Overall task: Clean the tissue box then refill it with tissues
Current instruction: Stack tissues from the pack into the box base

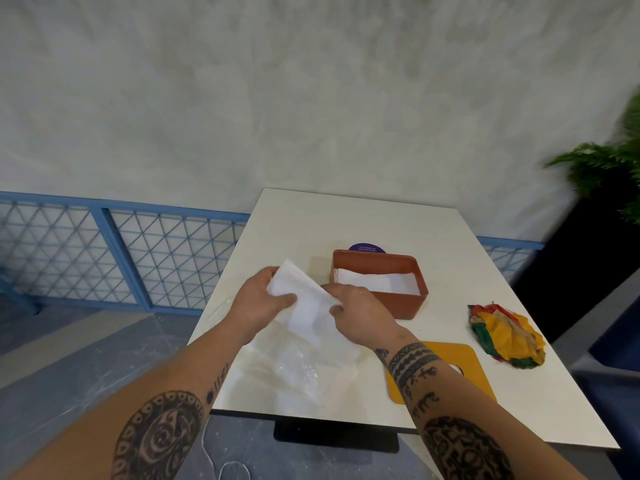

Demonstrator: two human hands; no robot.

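A terracotta tissue box point(408, 308) stands open on the white table point(363, 220), with white tissues point(377, 283) lying inside it. Just left of the box, above the table, I hold a stack of white tissues point(304, 303) with both hands. My left hand point(263, 299) grips the stack's left end, thumb on top. My right hand point(360, 313) grips its right side. A clear plastic wrapper point(298, 365) lies on the table beneath my hands. The yellow lid point(467, 355) with an oval slot lies flat near the front edge, partly covered by my right forearm.
A crumpled red, yellow and green cloth point(505, 337) lies at the table's right side. A purple round sticker point(367, 248) shows behind the box. A blue lattice railing point(121, 254) runs along the left, and a potted plant point(609, 174) stands at the right.
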